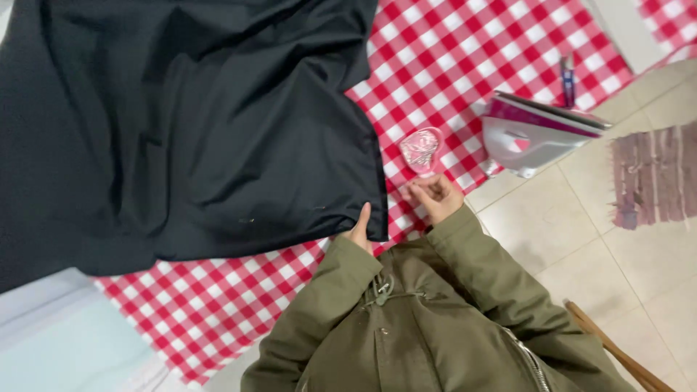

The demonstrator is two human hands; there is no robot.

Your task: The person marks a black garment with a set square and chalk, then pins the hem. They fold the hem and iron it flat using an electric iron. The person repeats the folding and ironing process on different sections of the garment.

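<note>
Black fabric (181, 123) covers the checked desk (450, 58); its lower corner is pinched by the left hand (359, 231) — pinning looks underway. The right hand (435, 196), fingers curled, seemingly round 1 pin, hovers beside the pink pin dish (421, 149) — next, careful insertion.

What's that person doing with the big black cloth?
A person in a green jacket stands at a table with a red-and-white checked cloth. Their left hand pinches a corner of the black fabric. Their right hand is beside a small pink dish of pins. An iron stands nearby.
</note>
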